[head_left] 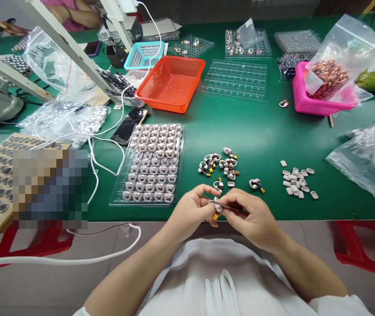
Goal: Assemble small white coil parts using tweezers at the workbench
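Observation:
At the table's front edge, my left hand (198, 205) pinches a small beige earbud part (218, 204) with a yellow tab hanging below it. My right hand (253, 215) is closed around dark tweezers (229, 206), whose tip touches or lies just over the part; exact contact is hard to make out. Just beyond my fingers lie another earbud part (218, 186) and a single beige cap (231, 184). A loose cluster of similar parts (212, 161) with yellow tabs sits farther forward, and one more part (255, 184) rests to the right.
Left of my hands stands a clear tray (115, 198) filled with rounded beige pieces. Several small caps (295, 180) lie to the right. Beyond are an orange basket (174, 105), a pink basket (325, 107), a phone (130, 126) and a white cable (97, 175).

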The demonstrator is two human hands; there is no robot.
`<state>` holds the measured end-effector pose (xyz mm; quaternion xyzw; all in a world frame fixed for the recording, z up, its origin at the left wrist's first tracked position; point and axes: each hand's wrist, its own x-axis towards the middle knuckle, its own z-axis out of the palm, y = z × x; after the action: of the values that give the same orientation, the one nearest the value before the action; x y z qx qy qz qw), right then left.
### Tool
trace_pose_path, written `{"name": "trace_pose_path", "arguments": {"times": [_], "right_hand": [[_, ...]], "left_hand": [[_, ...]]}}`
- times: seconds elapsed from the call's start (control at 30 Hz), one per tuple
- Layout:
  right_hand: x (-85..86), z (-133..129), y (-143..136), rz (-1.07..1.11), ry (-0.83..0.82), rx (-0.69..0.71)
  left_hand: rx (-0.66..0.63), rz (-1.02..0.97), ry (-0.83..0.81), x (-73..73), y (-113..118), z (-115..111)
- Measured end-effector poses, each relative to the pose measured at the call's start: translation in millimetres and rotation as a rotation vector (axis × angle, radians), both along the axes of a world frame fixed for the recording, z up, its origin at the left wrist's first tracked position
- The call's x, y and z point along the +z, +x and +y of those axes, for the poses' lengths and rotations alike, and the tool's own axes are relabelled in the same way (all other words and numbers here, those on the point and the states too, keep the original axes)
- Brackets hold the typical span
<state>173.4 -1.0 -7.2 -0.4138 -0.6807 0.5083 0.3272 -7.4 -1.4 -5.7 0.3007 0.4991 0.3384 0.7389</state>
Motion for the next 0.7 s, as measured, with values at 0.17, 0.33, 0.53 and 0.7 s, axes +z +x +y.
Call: {"name": "trace_pose_path", "arguments": {"times": [0.17,0.33,0.53,0.7], "right_hand": [[0.1,0,-4,0.007,-0.030,-0.042],[-3.2,-1,-1,-0.025,0.051,-0.008],[-3.9,0,3,-0.084,0.039,0.027],[-2.9,1,3,-0.081,-0.123,-0.052]], "left_hand": [[0.018,-0.012,0.024,-0.9,-1,0],[-0.026,0.018,0.031,-1.9,-4,1],[-0.051,0.088,0.110,-5.2,-1,-2],[-0.100,0.216,0.383,-9.7,-1,-10]]}}
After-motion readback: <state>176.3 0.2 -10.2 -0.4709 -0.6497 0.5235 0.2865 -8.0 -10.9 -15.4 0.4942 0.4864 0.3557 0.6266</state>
